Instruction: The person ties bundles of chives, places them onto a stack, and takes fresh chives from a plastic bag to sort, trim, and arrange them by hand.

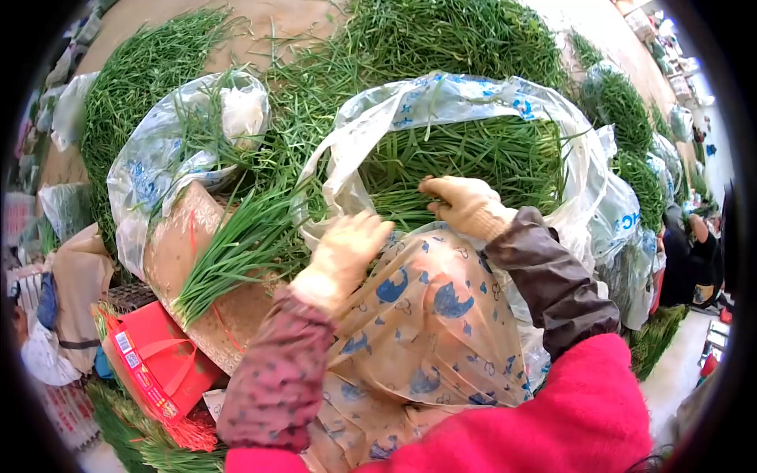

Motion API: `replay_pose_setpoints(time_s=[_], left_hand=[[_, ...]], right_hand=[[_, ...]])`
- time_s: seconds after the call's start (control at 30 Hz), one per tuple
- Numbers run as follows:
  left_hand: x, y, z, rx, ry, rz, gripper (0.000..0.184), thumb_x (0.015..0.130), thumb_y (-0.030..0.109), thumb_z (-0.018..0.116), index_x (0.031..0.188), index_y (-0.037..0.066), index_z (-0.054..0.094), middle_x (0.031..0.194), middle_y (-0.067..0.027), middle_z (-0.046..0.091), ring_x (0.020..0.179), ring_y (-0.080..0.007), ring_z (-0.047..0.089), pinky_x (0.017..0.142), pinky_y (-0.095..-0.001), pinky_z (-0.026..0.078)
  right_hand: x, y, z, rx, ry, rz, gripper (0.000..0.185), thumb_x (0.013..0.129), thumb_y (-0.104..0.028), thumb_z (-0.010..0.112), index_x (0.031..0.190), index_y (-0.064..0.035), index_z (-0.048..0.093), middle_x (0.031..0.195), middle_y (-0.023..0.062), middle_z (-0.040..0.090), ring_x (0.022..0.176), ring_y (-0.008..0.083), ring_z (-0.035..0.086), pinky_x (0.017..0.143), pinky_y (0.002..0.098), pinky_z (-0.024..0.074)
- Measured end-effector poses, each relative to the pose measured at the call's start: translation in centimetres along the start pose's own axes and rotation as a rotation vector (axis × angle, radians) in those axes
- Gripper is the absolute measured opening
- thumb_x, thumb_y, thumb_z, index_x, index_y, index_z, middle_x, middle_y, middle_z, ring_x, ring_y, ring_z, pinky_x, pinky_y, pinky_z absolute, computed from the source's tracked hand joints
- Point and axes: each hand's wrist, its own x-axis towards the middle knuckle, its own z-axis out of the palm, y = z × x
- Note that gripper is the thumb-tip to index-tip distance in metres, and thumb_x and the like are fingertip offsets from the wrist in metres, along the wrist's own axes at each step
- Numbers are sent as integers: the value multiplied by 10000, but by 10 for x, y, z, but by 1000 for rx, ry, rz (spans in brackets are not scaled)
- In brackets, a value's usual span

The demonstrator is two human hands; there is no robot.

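A large clear plastic bag [347, 134] with blue print stands wide open in front of me, with long, thin green chives [481, 154] inside. My right hand [467, 206], in a cream glove, reaches over the near rim with its fingers closed around some chives stalks. At the bag's near left edge is my left hand [347, 252], gloved too, its fingers stretched toward the right hand; their undersides are hidden. Left of it, a neat bunch of chives [236, 248] lies across a patterned tan board [185, 236].
Loose chives [457, 39] are heaped behind the bag. A second clear bag [146, 169] lies at left, near a red gift bag [162, 363]. A patterned apron [430, 315] covers my lap. Filled bags [619, 110] line the right side, where another person [690, 252] is.
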Motion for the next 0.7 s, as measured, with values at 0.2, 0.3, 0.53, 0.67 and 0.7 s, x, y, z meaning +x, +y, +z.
replay_pose_setpoints(time_s=[0.2, 0.3, 0.53, 0.67, 0.7], left_hand=[[40, -23, 106, 369, -445, -169, 412, 886, 174, 492, 1286, 76, 512, 1254, -100, 579, 1305, -265, 421, 1055, -608, 227], [47, -31, 101, 341, -852, -257, 309, 871, 206, 525, 1133, 63, 604, 1126, -138, 635, 1136, -286, 550, 957, -565, 332], [27, -18, 80, 400, -450, -111, 109, 749, 75, 559, 739, 31, 658, 818, -160, 619, 806, -306, 611, 676, -412, 507], [16, -25, 91, 368, -372, -20, 76, 701, 90, 584, 691, 59, 653, 791, -137, 620, 740, -290, 592, 635, -396, 500], [11, -25, 90, 366, -378, -22, 76, 701, 90, 584, 691, 59, 653, 791, -137, 620, 740, -290, 592, 635, -396, 500]], right_hand=[[31, 15, 14, 85, -89, 53, 320, 869, -199, 615, 1176, -107, 612, 1071, 117, 666, 981, 309, 639, 843, 355, 520], [44, 26, 22, -80, -144, 52, 343, 849, -173, 580, 1188, -122, 595, 1047, 123, 666, 975, 316, 639, 824, 401, 521], [84, 7, 77, -165, -172, -326, 480, 743, -114, 658, 1216, -150, 583, 1151, 87, 632, 1096, 275, 582, 892, 385, 486], [101, -11, 106, -370, -219, -407, 578, 686, -234, 723, 1223, -103, 554, 1222, 83, 572, 1133, 241, 534, 871, 360, 463], [101, -13, 113, -345, -136, -504, 477, 696, -214, 709, 1146, -93, 608, 1136, 73, 615, 1088, 239, 556, 842, 357, 468]])
